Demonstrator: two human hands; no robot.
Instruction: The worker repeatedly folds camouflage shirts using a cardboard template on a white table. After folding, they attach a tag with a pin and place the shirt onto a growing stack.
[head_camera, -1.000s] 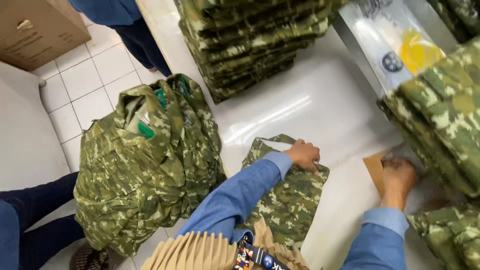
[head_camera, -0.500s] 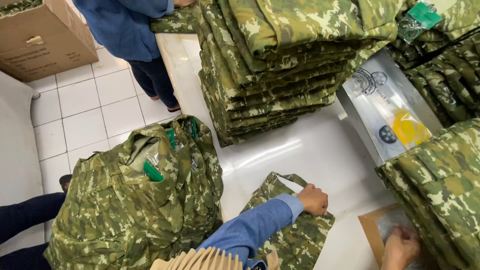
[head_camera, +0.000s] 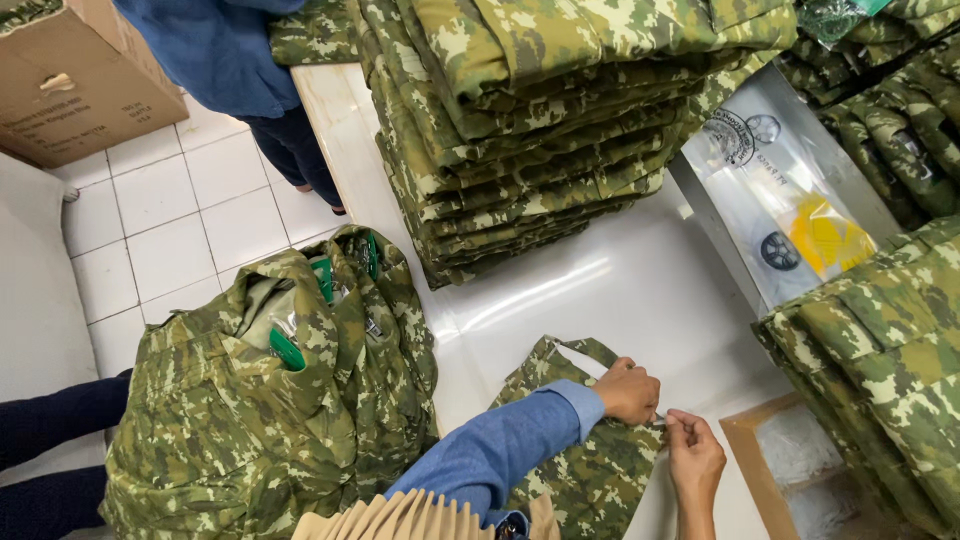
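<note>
A folded camouflage garment lies on the white table in front of me. My left hand, in a blue sleeve, rests closed on its upper right edge. My right hand pinches something small and pale at that same edge, fingertips almost touching the left hand. What is pinched is too small to identify.
A tall stack of folded camouflage garments stands at the table's far side, another stack at the right. Camouflage jackets on green hangers hang at the left. Clear printed bags, a cardboard box, a shallow brown tray and a standing person are nearby.
The view has tilted upward, showing more of the far stack. My right hand has left the brown tray and come left to meet my left hand at the garment's edge.
</note>
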